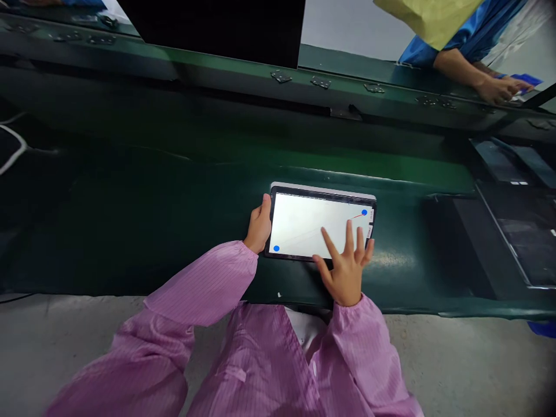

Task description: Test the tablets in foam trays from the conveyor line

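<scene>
A tablet [304,223] with a dark bezel and a lit white screen is tilted up above the green bench. Its screen shows a blue dot at the lower left and another at the upper right, with a short red line running from the latter. My left hand [259,226] grips the tablet's left edge, thumb along the side and the other fingers hidden behind. Over the screen's lower right part, my right hand [346,269] is spread with fingers apart; whether a fingertip touches the glass I cannot tell.
The green bench [152,231] runs across the view. Dark flat panels [521,226] lie at the right. A raised ledge [243,81] with metal brackets crosses the back, below a black panel [221,29]. Beyond it, another person's hands [499,90] hold something blue. A white cable [17,145] is at far left.
</scene>
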A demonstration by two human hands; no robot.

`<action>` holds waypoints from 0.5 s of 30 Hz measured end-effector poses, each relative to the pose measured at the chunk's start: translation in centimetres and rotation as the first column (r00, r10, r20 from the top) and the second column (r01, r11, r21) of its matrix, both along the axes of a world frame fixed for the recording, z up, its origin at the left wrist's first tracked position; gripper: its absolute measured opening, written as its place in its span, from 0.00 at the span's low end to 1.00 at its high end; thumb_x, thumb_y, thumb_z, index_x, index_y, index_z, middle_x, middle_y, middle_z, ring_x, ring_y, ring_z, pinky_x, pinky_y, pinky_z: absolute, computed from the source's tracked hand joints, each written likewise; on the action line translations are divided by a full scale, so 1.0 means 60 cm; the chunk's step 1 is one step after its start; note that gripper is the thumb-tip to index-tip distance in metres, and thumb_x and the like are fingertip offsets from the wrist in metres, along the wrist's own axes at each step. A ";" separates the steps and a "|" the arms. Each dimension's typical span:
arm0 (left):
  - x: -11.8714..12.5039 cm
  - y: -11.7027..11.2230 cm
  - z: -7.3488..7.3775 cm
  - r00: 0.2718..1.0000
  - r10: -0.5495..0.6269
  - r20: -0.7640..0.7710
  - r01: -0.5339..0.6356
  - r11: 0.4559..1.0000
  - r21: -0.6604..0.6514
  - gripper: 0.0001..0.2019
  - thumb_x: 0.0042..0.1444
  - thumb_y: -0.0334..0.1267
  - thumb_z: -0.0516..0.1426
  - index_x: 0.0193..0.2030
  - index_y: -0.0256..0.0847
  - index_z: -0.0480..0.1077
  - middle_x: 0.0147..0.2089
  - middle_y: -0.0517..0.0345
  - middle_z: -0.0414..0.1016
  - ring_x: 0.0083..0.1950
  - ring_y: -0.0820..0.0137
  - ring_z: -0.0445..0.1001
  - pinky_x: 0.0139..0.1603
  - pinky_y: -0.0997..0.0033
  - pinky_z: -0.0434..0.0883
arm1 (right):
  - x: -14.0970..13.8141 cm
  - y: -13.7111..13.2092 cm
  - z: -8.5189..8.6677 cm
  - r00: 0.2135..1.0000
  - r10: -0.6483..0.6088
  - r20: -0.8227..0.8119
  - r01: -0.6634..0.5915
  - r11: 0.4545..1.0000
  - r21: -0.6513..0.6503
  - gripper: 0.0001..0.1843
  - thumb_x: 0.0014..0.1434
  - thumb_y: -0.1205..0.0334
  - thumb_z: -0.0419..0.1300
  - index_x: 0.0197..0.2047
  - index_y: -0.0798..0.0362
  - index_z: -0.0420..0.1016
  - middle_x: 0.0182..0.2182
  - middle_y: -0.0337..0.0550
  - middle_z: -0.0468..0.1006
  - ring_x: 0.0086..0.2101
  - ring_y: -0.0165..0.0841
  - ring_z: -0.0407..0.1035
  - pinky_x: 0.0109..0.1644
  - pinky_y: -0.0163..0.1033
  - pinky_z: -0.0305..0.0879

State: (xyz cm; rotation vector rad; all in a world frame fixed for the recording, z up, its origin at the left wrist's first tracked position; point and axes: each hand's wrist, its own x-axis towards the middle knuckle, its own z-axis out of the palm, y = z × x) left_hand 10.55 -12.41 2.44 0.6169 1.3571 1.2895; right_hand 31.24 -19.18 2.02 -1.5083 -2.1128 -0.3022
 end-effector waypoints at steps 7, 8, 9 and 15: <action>0.004 0.003 -0.002 1.000 0.024 0.013 -0.025 0.999 0.039 0.35 0.52 0.72 0.53 0.38 0.37 0.78 0.34 0.47 0.82 0.37 0.62 0.81 0.38 0.68 0.75 | -0.075 -0.049 -0.010 0.980 0.197 0.000 -0.195 0.972 -0.132 0.32 0.63 0.39 0.58 0.67 0.37 0.63 0.72 0.48 0.47 0.68 0.54 0.45 0.69 0.63 0.37; 0.004 0.003 -0.003 1.000 0.027 0.012 -0.027 0.999 0.042 0.35 0.52 0.72 0.53 0.38 0.37 0.78 0.34 0.48 0.82 0.37 0.62 0.81 0.38 0.68 0.75 | -0.080 -0.051 -0.011 0.977 0.212 0.001 -0.210 0.968 -0.140 0.33 0.62 0.38 0.58 0.67 0.37 0.63 0.72 0.48 0.49 0.68 0.53 0.45 0.69 0.63 0.37; 0.004 0.003 -0.003 1.000 0.029 0.009 -0.030 0.999 0.045 0.35 0.52 0.72 0.53 0.38 0.37 0.78 0.33 0.48 0.82 0.37 0.62 0.81 0.38 0.68 0.75 | -0.085 -0.052 -0.012 0.975 0.222 0.004 -0.219 0.965 -0.147 0.33 0.62 0.38 0.58 0.67 0.37 0.63 0.71 0.48 0.50 0.68 0.53 0.44 0.69 0.62 0.37; 0.005 0.006 -0.008 0.999 0.045 0.001 -0.045 0.997 0.065 0.35 0.51 0.72 0.54 0.38 0.37 0.78 0.34 0.49 0.82 0.38 0.63 0.81 0.40 0.68 0.75 | -0.091 -0.052 -0.013 0.969 0.246 0.013 -0.242 0.962 -0.129 0.32 0.62 0.40 0.59 0.66 0.39 0.65 0.71 0.50 0.52 0.69 0.52 0.44 0.69 0.62 0.37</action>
